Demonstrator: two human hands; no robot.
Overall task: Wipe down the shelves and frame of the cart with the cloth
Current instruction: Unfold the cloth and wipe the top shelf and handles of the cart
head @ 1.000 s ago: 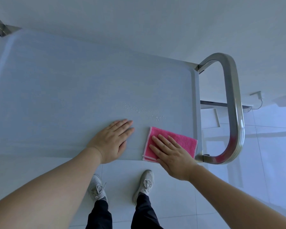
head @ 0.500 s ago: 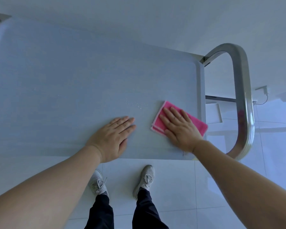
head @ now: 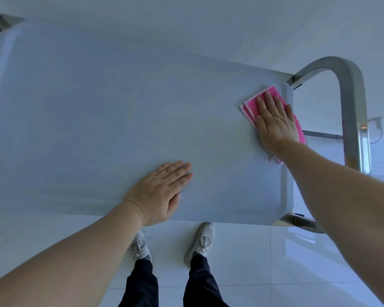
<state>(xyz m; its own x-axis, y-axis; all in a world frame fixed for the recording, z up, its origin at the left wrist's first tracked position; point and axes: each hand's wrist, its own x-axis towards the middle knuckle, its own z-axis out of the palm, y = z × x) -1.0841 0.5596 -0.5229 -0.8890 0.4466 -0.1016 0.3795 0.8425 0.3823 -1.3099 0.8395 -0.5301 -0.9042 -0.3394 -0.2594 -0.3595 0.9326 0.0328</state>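
Right hand point(head: 275, 122) lies flat, fingers straight, pressing the pink cloth point(head: 251, 107) onto the cart's top shelf point(head: 120, 107) at centre-right of frame, hard against the right rim beside the handle point(head: 353, 107). Unwiped shelf runs long toward the left. Left hand point(head: 162, 191) lies flat, bracing the near edge, grip empty.

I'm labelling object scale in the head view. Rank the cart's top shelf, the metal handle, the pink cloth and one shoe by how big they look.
1. top shelf
2. metal handle
3. pink cloth and shoe look alike; the cloth is partly hidden under the right hand, so unranked.
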